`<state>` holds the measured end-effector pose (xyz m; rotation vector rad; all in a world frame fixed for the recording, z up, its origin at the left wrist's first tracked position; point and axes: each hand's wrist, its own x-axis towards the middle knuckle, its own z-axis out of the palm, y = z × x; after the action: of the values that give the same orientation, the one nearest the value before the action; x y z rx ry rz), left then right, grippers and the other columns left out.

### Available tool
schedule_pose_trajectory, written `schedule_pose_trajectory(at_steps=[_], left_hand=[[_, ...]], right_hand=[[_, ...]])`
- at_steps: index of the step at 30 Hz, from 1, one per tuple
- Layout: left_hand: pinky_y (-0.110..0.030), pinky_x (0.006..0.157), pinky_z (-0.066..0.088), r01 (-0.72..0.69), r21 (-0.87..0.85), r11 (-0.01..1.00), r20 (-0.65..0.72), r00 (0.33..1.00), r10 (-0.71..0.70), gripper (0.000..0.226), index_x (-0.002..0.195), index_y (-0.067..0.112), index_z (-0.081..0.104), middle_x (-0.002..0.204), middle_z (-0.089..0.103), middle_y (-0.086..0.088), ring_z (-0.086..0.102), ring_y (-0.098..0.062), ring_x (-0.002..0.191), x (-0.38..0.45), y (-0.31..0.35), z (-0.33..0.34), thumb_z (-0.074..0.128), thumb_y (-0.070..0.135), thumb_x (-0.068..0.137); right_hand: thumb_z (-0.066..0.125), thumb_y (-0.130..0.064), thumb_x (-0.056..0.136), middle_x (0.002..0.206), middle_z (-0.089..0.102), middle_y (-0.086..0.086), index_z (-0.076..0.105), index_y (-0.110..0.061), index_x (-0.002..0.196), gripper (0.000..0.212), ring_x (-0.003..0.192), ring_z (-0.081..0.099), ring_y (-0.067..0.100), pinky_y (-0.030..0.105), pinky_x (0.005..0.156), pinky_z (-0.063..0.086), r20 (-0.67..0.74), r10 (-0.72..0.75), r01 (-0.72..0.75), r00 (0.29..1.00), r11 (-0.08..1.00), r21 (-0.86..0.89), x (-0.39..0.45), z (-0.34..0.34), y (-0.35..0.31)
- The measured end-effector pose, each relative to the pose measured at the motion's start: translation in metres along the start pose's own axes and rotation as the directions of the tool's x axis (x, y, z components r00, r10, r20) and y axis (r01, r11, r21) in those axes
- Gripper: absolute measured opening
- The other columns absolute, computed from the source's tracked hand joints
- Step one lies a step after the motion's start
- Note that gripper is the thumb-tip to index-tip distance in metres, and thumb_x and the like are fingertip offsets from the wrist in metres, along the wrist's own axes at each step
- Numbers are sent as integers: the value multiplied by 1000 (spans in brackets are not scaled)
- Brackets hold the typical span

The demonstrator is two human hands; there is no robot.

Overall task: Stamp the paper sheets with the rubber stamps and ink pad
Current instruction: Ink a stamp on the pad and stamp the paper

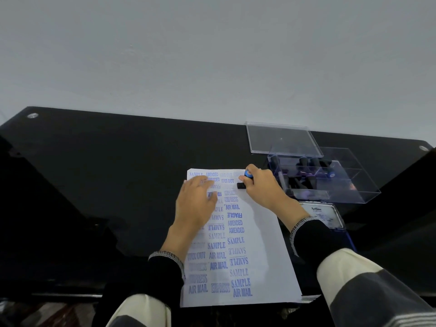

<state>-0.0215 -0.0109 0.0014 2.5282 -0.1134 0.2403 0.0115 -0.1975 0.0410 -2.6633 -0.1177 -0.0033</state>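
- Paper sheet (257, 232): lying lengthwise on the black table (94, 173), its near edge reaching the table's front edge. It is already carrying many blue impressions (SAMPLE, AIR MAIL, EXPRESS, AMENDED, FRAGILE, TAX OUT) filling roughly its left two thirds. The right-hand strip is remaining blank.
- Further sheets: a thin stack edge is showing under the near right corner; how many are waiting cannot be told.
- Left hand (197, 201): lying flat on the sheet's upper left, fingers straight and spread, pinning the paper.
- Right hand (262, 185): curling its fingers round a rubber stamp (246, 177) with a blue cap and black base, holding it at the sheet's top edge, just right of the TAX OUT mark. Whether the base is pressing the paper or hovering just above cannot be told.
- Progress, as a judgement: this sheet is sitting well past halfway. The right column and any sheets beneath are looking like the remaining work.
- Ink pad (325, 215): lying open just right of the sheet, partly hidden by the right wrist and sleeve.
- Clear stamp box (349, 182): standing beyond the pad, holding several more dark-handled stamps; its clear lid (280, 138) is resting behind, overlapping the box's far left corner.
- Obstruction: the right forearm is crossing between sheet and pad, so re-inking is likely calling for a pull-back first.
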Motion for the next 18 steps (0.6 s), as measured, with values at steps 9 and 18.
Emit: schedule_pose_trajectory(at_steps=[9,18], left_hand=[[-36,119,5,106,137,985,-22,994,-104,65,148,20,32,157,25,-1,13,-18,147,-5,-30,-11,43,54,94],[-37,119,4,106,191,976,-12,994,-106,66,150,21,27,158,23,2,13,-17,147,-6,-29,-8,37,56,96]], right_hand=[[49,-23,99,77,56,5,46,-10,99,13,65,53,20,27,55,44,-48,-17,20,999,998,53,-11,7,0],[47,-21,98,80,53,10,43,-12,95,10,62,47,18,27,55,38,58,23,-27,998,997,72,4,-1,-2]])
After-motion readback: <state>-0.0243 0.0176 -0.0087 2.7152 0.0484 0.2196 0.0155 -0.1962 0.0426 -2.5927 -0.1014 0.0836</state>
